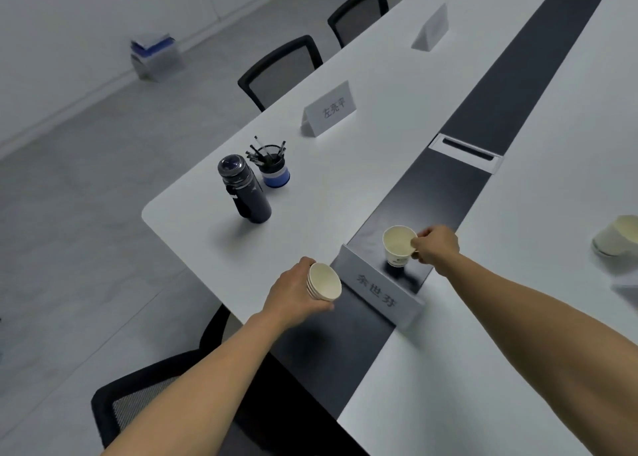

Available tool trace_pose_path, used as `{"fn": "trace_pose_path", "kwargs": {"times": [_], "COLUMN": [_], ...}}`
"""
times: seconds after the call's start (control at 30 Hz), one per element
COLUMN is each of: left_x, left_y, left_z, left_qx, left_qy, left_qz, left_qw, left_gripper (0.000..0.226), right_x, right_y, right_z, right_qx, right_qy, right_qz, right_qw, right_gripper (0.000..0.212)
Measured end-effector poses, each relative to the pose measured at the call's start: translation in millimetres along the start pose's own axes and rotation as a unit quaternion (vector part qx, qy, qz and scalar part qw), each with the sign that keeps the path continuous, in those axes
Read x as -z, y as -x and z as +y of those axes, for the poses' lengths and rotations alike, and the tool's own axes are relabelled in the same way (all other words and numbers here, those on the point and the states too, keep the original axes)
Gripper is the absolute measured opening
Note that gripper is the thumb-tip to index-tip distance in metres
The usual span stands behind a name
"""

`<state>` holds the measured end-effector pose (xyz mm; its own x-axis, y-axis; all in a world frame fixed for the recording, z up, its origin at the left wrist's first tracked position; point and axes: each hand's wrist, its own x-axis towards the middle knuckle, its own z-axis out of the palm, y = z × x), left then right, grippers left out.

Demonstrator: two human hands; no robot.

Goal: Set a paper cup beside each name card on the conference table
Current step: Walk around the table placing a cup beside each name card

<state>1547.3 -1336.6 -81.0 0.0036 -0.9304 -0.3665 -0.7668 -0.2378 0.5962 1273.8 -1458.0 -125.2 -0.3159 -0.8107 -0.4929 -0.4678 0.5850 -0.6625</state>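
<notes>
Head view: right hand (435,245) with thumb and forefinger pinched on the rim of an upright paper cup (398,246), which stands just left of those fingers over the dark centre strip (448,193) of the conference table (345,179), immediately beyond the nearest name card (378,288); whether its base touches the strip cannot be told. Left hand (297,291) with fingers curled round a stack of cups (324,281), tilted so the mouths face right, just short of that card's left end. Well beyond the left fingers stand a dark bottle (243,188) and a pen holder (272,167), with a second name card (329,108) farther on. Far right of the right-hand fingers, another cup (614,234) lies blurred at the frame edge.
</notes>
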Motion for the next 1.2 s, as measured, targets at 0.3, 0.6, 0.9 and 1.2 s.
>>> {"fn": "trace_pose_path", "kwargs": {"times": [0.3, 0.6, 0.9, 1.2], "left_x": [-10.0, 35.7, 156.0, 219.8], "left_y": [5.5, 51.4, 196.3, 400.8], "left_z": [-11.9, -28.5, -126.7, -309.2], "left_qx": [0.018, 0.012, 0.039, 0.133], "left_qy": [0.001, 0.018, 0.015, -0.015], "left_qz": [-0.006, 0.076, 0.259, 0.334], "left_qw": [1.000, 0.997, 0.965, 0.933], "left_gripper": [0.070, 0.068, 0.073, 0.073], "right_x": [-14.9, -6.9, -138.3, -329.8], "right_y": [-4.9, 52.9, 222.3, 432.6], "right_z": [24.5, -36.7, -135.2, -139.5], "right_qx": [-0.033, 0.157, 0.393, 0.526], "right_qy": [0.039, 0.274, 0.365, 0.375], "right_qz": [-0.016, 0.019, -0.052, -0.123], "right_qw": [0.999, 0.949, 0.842, 0.754], "right_gripper": [0.015, 0.034, 0.029, 0.034]}}
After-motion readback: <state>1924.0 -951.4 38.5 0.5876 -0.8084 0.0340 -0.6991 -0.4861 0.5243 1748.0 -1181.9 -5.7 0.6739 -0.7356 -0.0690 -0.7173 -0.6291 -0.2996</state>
